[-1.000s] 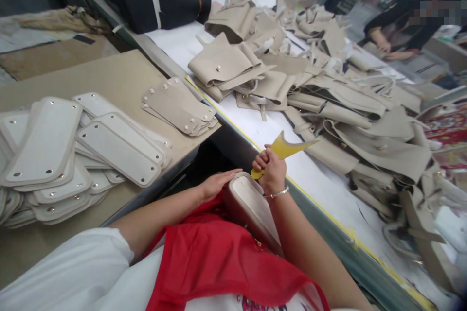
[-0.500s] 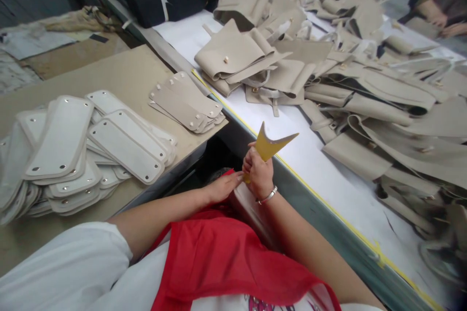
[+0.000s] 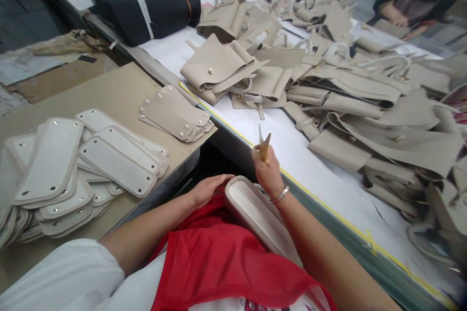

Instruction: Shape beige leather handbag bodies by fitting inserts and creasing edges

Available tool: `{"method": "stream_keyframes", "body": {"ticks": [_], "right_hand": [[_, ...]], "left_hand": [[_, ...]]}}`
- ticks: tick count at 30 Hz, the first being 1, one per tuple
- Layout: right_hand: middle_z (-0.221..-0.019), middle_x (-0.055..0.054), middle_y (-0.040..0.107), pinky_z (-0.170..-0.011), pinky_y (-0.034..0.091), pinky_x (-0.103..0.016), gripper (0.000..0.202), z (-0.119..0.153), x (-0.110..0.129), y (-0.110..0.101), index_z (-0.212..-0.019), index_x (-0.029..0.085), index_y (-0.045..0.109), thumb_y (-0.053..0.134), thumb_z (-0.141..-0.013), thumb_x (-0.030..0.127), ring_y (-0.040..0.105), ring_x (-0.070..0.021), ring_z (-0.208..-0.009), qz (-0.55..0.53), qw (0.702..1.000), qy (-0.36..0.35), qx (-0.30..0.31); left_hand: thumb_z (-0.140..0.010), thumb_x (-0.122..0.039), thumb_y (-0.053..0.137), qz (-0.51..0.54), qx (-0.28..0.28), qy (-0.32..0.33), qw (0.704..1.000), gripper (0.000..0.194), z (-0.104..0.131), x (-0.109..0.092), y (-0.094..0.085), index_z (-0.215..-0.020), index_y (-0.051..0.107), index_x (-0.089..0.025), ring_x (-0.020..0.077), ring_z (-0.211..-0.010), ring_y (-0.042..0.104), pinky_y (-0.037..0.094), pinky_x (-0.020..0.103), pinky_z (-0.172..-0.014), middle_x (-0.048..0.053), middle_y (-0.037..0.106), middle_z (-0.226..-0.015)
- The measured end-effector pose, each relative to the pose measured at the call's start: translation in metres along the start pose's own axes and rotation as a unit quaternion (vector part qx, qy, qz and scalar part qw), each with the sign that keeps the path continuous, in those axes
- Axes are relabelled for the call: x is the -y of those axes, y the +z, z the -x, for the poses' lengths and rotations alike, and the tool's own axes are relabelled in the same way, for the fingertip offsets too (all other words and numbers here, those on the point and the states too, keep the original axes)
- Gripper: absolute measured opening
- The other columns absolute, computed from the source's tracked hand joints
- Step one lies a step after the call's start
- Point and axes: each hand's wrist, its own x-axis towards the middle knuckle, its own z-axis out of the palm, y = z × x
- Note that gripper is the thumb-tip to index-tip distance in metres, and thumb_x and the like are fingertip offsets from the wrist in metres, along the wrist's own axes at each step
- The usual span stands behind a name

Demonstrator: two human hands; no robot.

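Note:
My right hand (image 3: 268, 170), with a silver bracelet at the wrist, is closed around a flat yellow tool with a V-notched end (image 3: 265, 148). Its notch points up, seen nearly edge-on, and the fist hides the lower part. On my lap, against the red apron (image 3: 233, 262), rests a beige bag (image 3: 251, 214) with its long rounded panel facing up. My left hand (image 3: 207, 189) lies at the bag's upper left end, fingers stretched out and holding nothing I can see. Part of the bag is hidden behind my right forearm.
At left, a brown board (image 3: 120, 82) carries stacked white panels with snaps (image 3: 47, 160) and a smaller pile of beige strips (image 3: 175, 112). Beige bags (image 3: 350, 107) crowd the white-covered table (image 3: 310, 175). A black roll (image 3: 142, 7) lies behind. Another person's hands (image 3: 397, 14) work at top right.
My right hand has turned the yellow tool from broadside to nearly edge-on and moved slightly right, away from my left hand. More of the bag on my lap shows. The view has shifted.

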Motion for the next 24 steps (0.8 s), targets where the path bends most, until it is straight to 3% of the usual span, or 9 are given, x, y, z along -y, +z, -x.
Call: {"method": "stream_keyframes", "body": {"ticks": [1, 3, 6, 8, 10, 13, 16, 19, 24], "right_hand": [[-0.071, -0.001, 0.053, -0.063, 0.04, -0.031, 0.037, -0.009, -0.008, -0.022, -0.099, 0.02, 0.051, 0.043, -0.082, 0.052, 0.048, -0.016, -0.062, 0.121, 0.992, 0.001, -0.018], [-0.081, -0.008, 0.058, -0.066, 0.041, -0.034, 0.048, -0.022, -0.027, -0.07, -0.106, 0.015, 0.049, 0.037, -0.083, 0.055, 0.053, -0.0193, -0.07, 0.334, 0.942, 0.029, -0.037], [-0.106, -0.023, 0.054, -0.083, 0.038, -0.047, 0.056, -0.018, -0.05, -0.123, -0.103, 0.007, 0.053, 0.056, -0.072, 0.053, 0.05, -0.034, -0.099, 0.414, 0.909, 0.039, -0.041], [-0.118, -0.026, 0.048, -0.092, 0.032, -0.053, 0.058, 0.001, -0.054, -0.131, -0.107, 0.006, 0.053, 0.059, -0.071, 0.051, 0.043, -0.0387, -0.112, 0.442, 0.896, 0.006, -0.041], [-0.124, -0.022, 0.047, -0.097, 0.033, -0.049, 0.058, 0.028, -0.047, -0.115, -0.116, 0.008, 0.049, 0.052, -0.078, 0.051, 0.043, -0.0337, -0.116, 0.424, 0.904, -0.058, 0.008], [-0.128, -0.016, 0.046, -0.099, 0.038, -0.037, 0.061, 0.065, -0.03, -0.065, -0.124, 0.011, 0.044, 0.048, -0.081, 0.054, 0.046, -0.0248, -0.116, 0.32, 0.921, -0.155, 0.162], [-0.135, -0.015, 0.041, -0.098, 0.039, -0.036, 0.066, 0.085, -0.018, -0.024, -0.13, 0.011, 0.041, 0.052, -0.08, 0.051, 0.046, -0.0253, -0.116, 0.312, 0.903, -0.211, 0.204], [-0.134, -0.016, 0.042, -0.097, 0.039, -0.037, 0.066, 0.091, -0.014, -0.012, -0.132, 0.009, 0.041, 0.051, -0.081, 0.05, 0.049, -0.0263, -0.111, 0.34, 0.892, -0.227, 0.194], [-0.136, -0.015, 0.041, -0.097, 0.037, -0.039, 0.066, 0.101, -0.016, -0.015, -0.133, 0.009, 0.04, 0.046, -0.083, 0.052, 0.046, -0.0274, -0.114, 0.369, 0.888, -0.217, 0.169]], "left_hand": [[-0.075, -0.046, 0.06, -0.007, 0.002, 0.001, 1.0, 0.046, 0.001, -0.001, 0.001, -0.108, 0.064, -0.014, 0.0276, -0.113, 0.051, 0.035, 0.041, -0.1, 0.011, 0.061, -0.117], [-0.077, -0.049, 0.058, -0.06, 0.004, 0.025, 0.998, 0.049, 0.002, -0.002, 0.004, -0.11, 0.063, -0.013, 0.0267, -0.114, 0.051, 0.033, 0.04, -0.102, 0.011, 0.061, -0.118], [-0.078, -0.049, 0.056, -0.193, 0.005, 0.067, 0.979, 0.053, -0.002, -0.002, 0.008, -0.115, 0.06, -0.011, 0.0253, -0.113, 0.053, 0.033, 0.038, -0.103, 0.011, 0.061, -0.117], [-0.078, -0.046, 0.055, -0.265, -0.003, 0.073, 0.961, 0.052, -0.006, -0.004, 0.011, -0.116, 0.059, -0.01, 0.0252, -0.108, 0.056, 0.038, 0.039, -0.099, 0.011, 0.063, -0.114], [-0.078, -0.041, 0.056, -0.32, -0.002, 0.085, 0.944, 0.046, -0.009, -0.008, 0.014, -0.113, 0.061, -0.011, 0.0245, -0.103, 0.059, 0.043, 0.038, -0.095, 0.01, 0.065, -0.111], [-0.08, -0.035, 0.054, -0.392, 0.008, 0.118, 0.912, 0.039, -0.009, -0.013, 0.017, -0.11, 0.063, -0.012, 0.0228, -0.098, 0.061, 0.046, 0.035, -0.091, 0.008, 0.066, -0.108], [-0.084, -0.033, 0.047, -0.49, -0.013, 0.175, 0.854, 0.038, -0.001, -0.013, 0.02, -0.11, 0.063, -0.012, 0.0212, -0.101, 0.061, 0.046, 0.034, -0.093, 0.009, 0.065, -0.111], [-0.09, -0.032, 0.037, -0.606, -0.016, 0.252, 0.754, 0.04, 0.009, -0.01, 0.023, -0.115, 0.059, -0.011, 0.0183, -0.11, 0.056, 0.041, 0.033, -0.1, 0.01, 0.06, -0.119], [-0.092, -0.022, 0.028, -0.77, 0.044, 0.332, 0.543, 0.04, 0.014, -0.007, 0.026, -0.118, 0.053, -0.005, 0.0202, -0.121, 0.047, 0.039, 0.034, -0.102, 0.016, 0.055, -0.124]]}}
